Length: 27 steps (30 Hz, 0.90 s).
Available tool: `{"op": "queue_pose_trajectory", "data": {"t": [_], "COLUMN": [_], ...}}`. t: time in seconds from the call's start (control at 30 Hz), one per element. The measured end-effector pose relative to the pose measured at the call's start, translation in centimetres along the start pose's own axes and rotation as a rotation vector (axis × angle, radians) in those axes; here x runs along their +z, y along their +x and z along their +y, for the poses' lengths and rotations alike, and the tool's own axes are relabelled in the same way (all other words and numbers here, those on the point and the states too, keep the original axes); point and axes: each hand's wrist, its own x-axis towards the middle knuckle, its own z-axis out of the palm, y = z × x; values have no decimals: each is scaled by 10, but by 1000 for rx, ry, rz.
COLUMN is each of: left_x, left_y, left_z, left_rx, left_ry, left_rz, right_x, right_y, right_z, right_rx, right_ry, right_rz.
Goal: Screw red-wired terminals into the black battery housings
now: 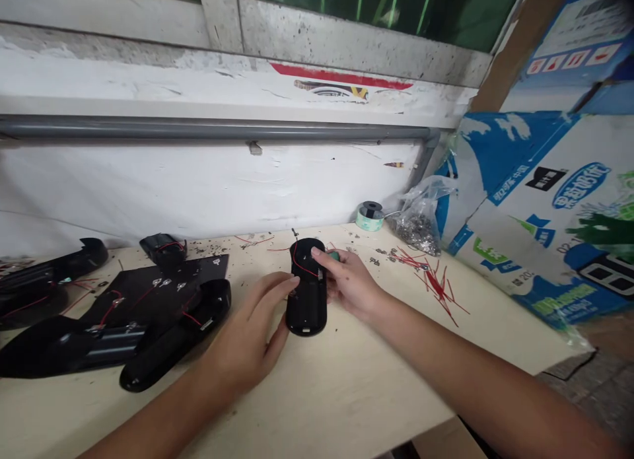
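A black plastic housing (pixel 306 307), open side up with a thin red wire inside, is held over the table between both hands. My right hand (pixel 349 281) grips its right side, thumb pressed on the inner face near the top. Something green (pixel 335 255) shows beside that thumb; its kind is mostly hidden. From the left, my left hand (pixel 257 327) closes on the housing, fingertips at its edge and thumb lower down. Nearest to the left hand lies another black housing (pixel 173 343) with red wire.
More black housings (pixel 54 353) lie at left around a dark sheet (pixel 163 284) with small metal pieces. Red wires (pixel 438 287) lie scattered at right. Behind them stand a solder-like spool (pixel 370 216) and a plastic bag (pixel 419 218) of metal bits. A printed carton (pixel 539 214) borders the right side.
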Motion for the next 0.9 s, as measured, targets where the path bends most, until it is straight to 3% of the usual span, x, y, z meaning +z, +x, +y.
{"op": "queue_pose_trajectory", "data": {"t": [0.33,0.47,0.63,0.73,0.9], "left_x": [-6,-6,3,5,-2], "left_y": [-1,-2,0,5,9], "left_z": [11,17,22,20,9], "left_rx": [-122,-294,-615,-730,-894], "left_ry": [-24,-270,-715,-863,-838], "left_rz": [13,51,-40,41,249], "right_x": [7,6,10,13,4], "right_y": [-11,-7,-6,-7,-5], "right_z": [0,7,15,16,10], "right_rx": [-31,-147,-327,-369,-323], "right_ry": [-20,-122,-216,-240,-292], "right_rz": [-99,47,251,275,248]}}
